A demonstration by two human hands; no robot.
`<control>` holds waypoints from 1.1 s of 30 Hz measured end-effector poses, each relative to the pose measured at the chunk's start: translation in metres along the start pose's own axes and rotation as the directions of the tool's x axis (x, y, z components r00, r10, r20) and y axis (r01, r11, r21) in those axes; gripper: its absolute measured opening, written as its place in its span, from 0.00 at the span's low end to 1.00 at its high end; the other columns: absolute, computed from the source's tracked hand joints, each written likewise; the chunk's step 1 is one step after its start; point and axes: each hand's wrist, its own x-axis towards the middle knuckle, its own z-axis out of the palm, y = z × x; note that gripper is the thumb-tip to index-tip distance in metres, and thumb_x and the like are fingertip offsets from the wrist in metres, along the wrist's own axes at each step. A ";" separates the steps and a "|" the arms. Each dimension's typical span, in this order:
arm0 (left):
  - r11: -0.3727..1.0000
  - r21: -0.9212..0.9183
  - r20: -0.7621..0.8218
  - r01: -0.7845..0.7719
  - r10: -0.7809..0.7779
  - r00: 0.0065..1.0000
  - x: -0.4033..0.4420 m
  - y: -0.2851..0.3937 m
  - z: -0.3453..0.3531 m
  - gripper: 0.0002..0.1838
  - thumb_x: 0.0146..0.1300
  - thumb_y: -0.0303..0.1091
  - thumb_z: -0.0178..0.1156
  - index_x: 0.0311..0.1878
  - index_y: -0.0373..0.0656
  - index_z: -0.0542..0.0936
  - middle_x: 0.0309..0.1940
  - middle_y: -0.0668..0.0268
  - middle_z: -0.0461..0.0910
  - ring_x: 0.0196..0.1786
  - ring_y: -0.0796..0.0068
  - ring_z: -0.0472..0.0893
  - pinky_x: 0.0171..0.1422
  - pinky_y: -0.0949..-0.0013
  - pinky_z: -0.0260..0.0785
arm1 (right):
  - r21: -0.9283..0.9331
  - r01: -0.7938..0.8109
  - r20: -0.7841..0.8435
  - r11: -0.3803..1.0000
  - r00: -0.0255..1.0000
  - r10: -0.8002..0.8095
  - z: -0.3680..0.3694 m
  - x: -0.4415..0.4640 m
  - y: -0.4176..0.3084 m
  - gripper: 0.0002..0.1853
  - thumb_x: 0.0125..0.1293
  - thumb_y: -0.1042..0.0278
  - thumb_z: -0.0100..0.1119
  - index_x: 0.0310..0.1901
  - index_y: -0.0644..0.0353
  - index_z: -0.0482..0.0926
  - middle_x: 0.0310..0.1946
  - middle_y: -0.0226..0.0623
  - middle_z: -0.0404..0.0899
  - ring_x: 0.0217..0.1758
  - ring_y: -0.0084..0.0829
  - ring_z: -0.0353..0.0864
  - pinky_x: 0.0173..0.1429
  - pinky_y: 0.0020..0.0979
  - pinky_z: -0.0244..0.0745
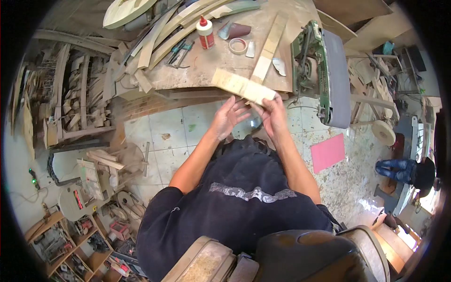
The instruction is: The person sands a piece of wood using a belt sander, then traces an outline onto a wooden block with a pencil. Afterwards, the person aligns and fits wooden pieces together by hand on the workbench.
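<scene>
Hands: While the right hand (274, 115) pinches the right end of a pale wooden strip (239, 85), the left hand (228, 116) spreads wide just below it; whether they touch is unclear.
Wooden strip: upper centre of the frame, slanting down to the right.
Workbench (199, 69): top centre, bearing a red-capped bottle (205, 35) and a tape ring (232, 45).
Green belt machine (334, 77): upper right.
Pink sheet (327, 152): right of centre.

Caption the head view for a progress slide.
Right hand gripping a pale wood strip, left hand open close by, at a workbench bearing a red-capped bottle.
</scene>
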 end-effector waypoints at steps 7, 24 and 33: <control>0.991 -0.014 -0.253 -0.133 0.125 0.959 0.026 -0.003 -0.036 0.28 0.79 0.53 0.48 0.66 0.38 0.67 0.57 0.53 0.81 0.58 0.58 0.83 0.66 0.50 0.76 | -0.465 -0.174 0.074 0.868 0.969 0.234 -0.032 -0.003 0.034 0.23 0.72 0.66 0.62 0.64 0.54 0.67 0.50 0.35 0.77 0.52 0.29 0.80 0.55 0.28 0.79; 0.941 0.327 -0.496 0.089 0.091 0.864 0.015 0.056 -0.066 0.19 0.69 0.35 0.67 0.55 0.38 0.72 0.43 0.58 0.83 0.37 0.63 0.88 0.39 0.62 0.84 | -0.535 -0.247 -0.136 0.808 0.969 0.206 -0.136 0.182 0.120 0.33 0.74 0.47 0.61 0.66 0.68 0.68 0.56 0.43 0.80 0.54 0.36 0.81 0.56 0.40 0.77; 0.960 0.215 -0.346 0.181 -0.098 0.933 0.062 0.060 -0.063 0.18 0.67 0.33 0.67 0.55 0.36 0.77 0.43 0.56 0.85 0.43 0.60 0.89 0.44 0.59 0.86 | -0.525 0.030 -0.056 0.851 0.996 -0.070 -0.073 0.136 0.052 0.24 0.77 0.53 0.58 0.59 0.69 0.75 0.51 0.38 0.81 0.52 0.27 0.78 0.58 0.33 0.73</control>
